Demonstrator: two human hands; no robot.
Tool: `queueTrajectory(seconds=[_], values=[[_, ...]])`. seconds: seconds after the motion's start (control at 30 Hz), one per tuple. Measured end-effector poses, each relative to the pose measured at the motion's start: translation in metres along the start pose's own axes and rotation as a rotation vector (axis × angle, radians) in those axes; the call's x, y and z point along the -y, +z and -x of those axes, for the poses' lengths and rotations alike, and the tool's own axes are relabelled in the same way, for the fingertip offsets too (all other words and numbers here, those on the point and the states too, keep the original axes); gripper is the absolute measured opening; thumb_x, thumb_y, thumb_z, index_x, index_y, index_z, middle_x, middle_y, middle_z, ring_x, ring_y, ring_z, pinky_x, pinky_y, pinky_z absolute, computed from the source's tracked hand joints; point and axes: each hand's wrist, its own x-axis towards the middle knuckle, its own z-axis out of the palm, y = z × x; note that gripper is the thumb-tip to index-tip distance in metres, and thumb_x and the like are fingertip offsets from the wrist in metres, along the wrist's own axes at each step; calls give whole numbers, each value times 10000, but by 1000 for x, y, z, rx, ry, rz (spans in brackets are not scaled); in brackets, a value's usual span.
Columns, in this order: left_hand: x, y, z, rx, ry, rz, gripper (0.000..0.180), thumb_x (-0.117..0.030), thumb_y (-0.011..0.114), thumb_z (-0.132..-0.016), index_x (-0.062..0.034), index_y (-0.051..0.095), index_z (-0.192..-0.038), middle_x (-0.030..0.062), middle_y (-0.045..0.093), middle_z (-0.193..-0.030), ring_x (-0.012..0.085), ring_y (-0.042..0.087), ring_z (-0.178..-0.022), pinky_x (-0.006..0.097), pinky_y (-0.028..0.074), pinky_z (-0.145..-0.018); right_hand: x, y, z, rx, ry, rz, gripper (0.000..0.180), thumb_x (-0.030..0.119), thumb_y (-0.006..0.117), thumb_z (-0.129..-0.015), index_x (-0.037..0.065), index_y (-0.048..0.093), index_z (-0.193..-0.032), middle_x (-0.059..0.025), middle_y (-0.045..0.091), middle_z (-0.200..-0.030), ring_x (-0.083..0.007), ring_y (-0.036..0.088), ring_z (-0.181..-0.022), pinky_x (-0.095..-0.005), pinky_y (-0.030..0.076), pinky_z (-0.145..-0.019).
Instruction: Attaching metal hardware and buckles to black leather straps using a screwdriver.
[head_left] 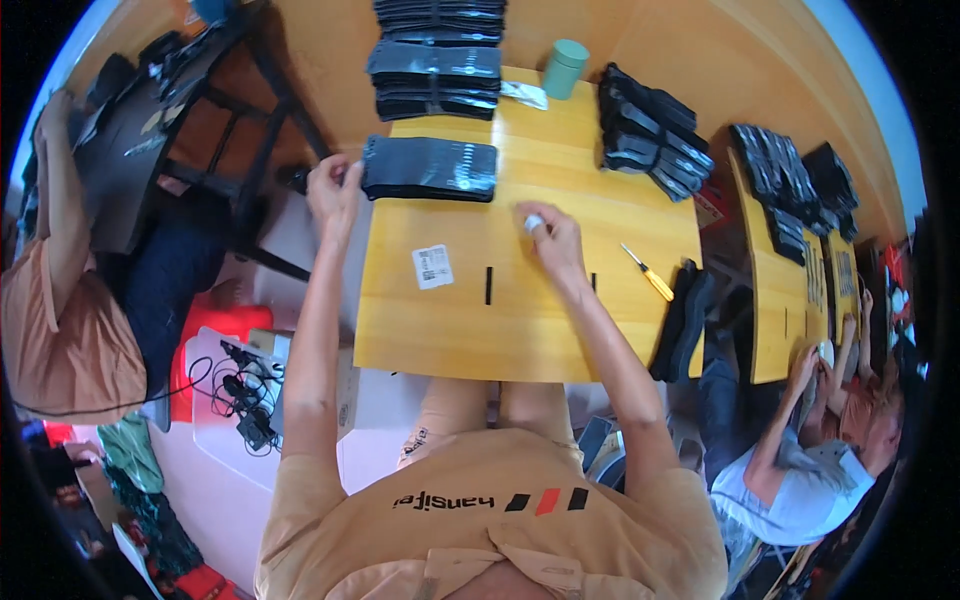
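Observation:
My left hand (335,192), fingers curled in, is at the left end of a short stack of flat black packets (430,168) in shiny wrapping; whether it pinches a packet edge is hard to make out. Over the middle of the table, my right hand (556,242) is closed, with a small white thing (533,222) at its fingers. I cannot tell whether that is held or wrapped round a finger. A white printed label sheet (433,267) lies left of the right hand. To its right are a yellow-handled screwdriver-like tool (656,280) and two long black soft pieces (682,320).
Banded stacks of black packets (435,80) stand at the back left, and more bundles (655,135) at the back right. A green canister (566,70) is between them. Below left, a clear bin (245,400) holds cables. Other people sit at tables on both sides.

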Motion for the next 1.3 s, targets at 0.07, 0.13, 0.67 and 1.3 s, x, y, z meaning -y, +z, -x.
queueTrajectory(seconds=[0.07,0.13,0.67,1.3], values=[[10,-17,18,2,-11,142,302,-234,693,-740,-35,631,-957,86,590,-878,173,547,-802,290,448,-742,25,-29,34,40,74,61,209,25,501,-797,13,637,-955,-135,643,-886,-226,612,-804,-301,469,-730],[0,-35,47,73,-21,295,229,-137,660,-785,-50,614,-991,37,583,-884,122,527,-824,252,442,-738,25,-67,63,51,174,132,202,7,515,-780,20,648,-931,-143,643,-907,-240,619,-830,-301,470,-747],[-35,-110,218,-93,-358,354,159,-59,588,-824,0,572,-971,32,569,-882,97,519,-773,219,423,-714,-23,-214,158,-295,534,771,981,427,705,-666,136,125,-1402,-249,474,-1184,-393,504,-1071,-467,431,-850],[-238,-32,255,913,-341,824,269,-160,585,-850,-19,535,-1074,24,572,-850,111,559,-757,225,463,-685,42,-185,184,-393,30,-277,638,61,639,-720,49,370,-1298,-96,537,-1060,-156,557,-905,-258,465,-761]])
